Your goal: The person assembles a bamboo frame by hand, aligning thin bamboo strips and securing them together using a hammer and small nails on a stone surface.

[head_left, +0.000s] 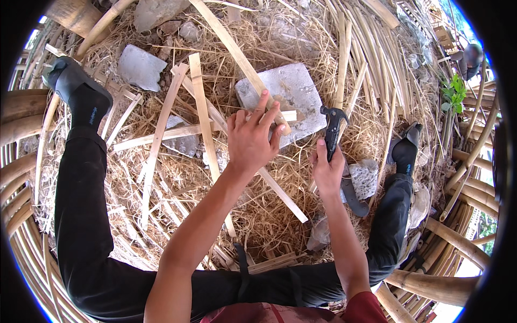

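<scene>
Fingers (260,107) spread, the left hand (250,141) rests on the long bamboo strip (230,44) lying across the pale stone block (299,89), while the right hand (328,171) grips the black hammer (332,134) beside it.

The person sits with black-trousered legs (81,199) spread over straw-littered ground (258,212), left hand (250,141) resting with fingers splayed on a long, flat, tan bamboo strip (231,47) that lies across a pale grey, rough-edged stone block (302,89). The right hand (328,171) grips a black claw hammer (333,126), its head just beside the block. Over to the left, split bamboo slats (163,141) lie crossed near a smaller whitish stone chunk (141,67). Off to the far right, another person (462,63) shows near a green leafy plant (455,93).
</scene>
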Demonstrator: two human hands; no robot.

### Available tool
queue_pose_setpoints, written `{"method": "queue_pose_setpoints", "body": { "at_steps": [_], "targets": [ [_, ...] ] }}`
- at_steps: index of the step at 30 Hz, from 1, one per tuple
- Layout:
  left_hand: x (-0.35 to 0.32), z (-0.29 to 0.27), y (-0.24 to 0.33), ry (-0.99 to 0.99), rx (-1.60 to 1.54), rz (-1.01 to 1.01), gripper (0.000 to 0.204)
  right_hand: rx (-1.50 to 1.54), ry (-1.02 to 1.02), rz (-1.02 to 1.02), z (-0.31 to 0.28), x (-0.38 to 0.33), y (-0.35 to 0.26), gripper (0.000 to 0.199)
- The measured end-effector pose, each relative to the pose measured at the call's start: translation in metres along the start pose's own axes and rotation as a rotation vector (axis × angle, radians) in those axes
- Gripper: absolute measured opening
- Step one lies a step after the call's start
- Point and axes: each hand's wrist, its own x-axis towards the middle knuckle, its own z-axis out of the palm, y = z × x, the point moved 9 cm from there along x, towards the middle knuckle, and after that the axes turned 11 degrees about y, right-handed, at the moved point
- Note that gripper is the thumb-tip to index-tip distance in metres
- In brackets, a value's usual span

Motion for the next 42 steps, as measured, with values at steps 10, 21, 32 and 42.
{"method": "queue_pose_setpoints", "body": {
  "at_steps": [10, 21, 32, 42],
  "targets": [
    [0.003, -0.007, 0.001, 0.004, 0.010, -0.018, 0.045, -0.486, -0.184, -0.573, 0.006, -0.028, -0.071, 0.026],
    [0.003, -0.008, -0.003, 0.035, -0.037, -0.068, 0.050, -0.638, -0.300, -0.639, 0.015, -0.039, -0.085, 0.029],
    [0.004, -0.002, -0.004, -0.018, -0.055, -0.089, 0.052, -0.790, -0.280, -0.720, 0.021, -0.038, -0.084, 0.027],
    [0.002, -0.005, -0.001, 0.007, -0.031, -0.080, 0.053, -0.870, -0.307, -0.776, 0.031, -0.036, -0.079, 0.029]
  ]
}}
